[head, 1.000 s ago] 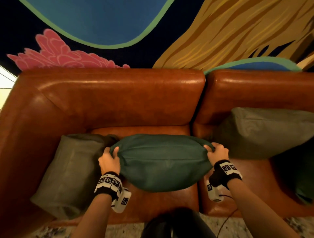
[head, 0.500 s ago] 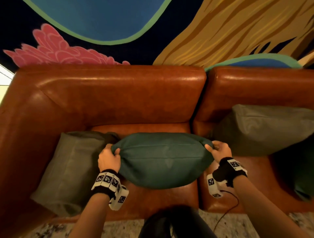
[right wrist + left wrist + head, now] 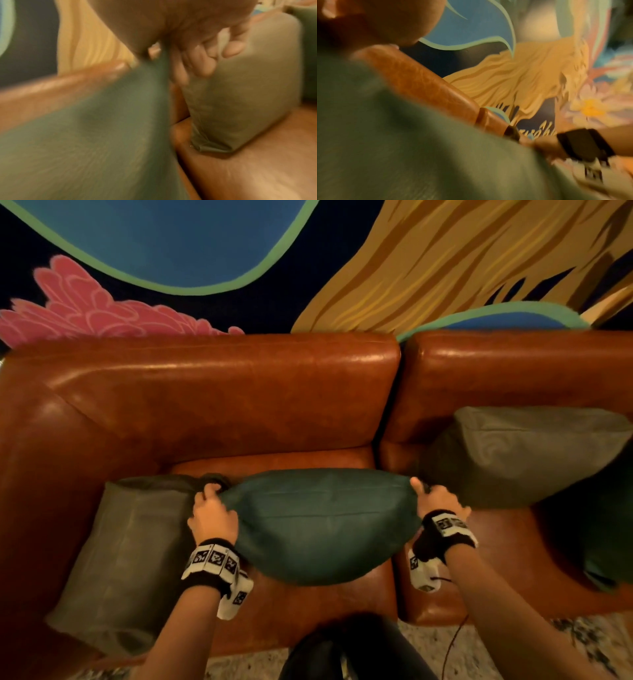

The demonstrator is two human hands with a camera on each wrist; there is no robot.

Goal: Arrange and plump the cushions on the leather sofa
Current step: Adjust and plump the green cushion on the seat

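A dark green cushion is held over the left seat of the brown leather sofa. My left hand grips its left top corner and my right hand grips its right top corner. The right wrist view, blurred, shows the same green cushion pinched by my curled fingers. In the left wrist view the green cushion fills the lower half, with my right hand at its far end.
An olive cushion lies against the left armrest. A grey-green cushion leans on the right backrest, with a darker cushion beside it at the right edge. A painted mural covers the wall behind. Speckled floor runs along the sofa front.
Both hands keep their grip on the corners while the green cushion shifts slightly, and its lower edge bulges downward more. The view has tilted a little.
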